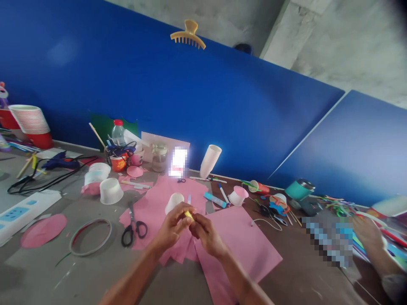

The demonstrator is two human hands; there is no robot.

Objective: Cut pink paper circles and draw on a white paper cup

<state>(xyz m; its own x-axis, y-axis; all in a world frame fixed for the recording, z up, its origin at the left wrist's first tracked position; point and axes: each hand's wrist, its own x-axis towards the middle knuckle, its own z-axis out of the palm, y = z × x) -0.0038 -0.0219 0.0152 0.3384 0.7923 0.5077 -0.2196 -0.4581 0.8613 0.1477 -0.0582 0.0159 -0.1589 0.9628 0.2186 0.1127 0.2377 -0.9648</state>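
Your left hand (173, 222) and right hand (203, 228) pinch a small yellow piece (188, 214) over the pink sheets (241, 241) mid-table; next, likely keep fingertips steady.

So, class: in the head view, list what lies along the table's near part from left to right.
White power strip → round pink paper disc → thin grey ring → black-handled scissors → hands pinching a small yellow piece → pink paper sheet.
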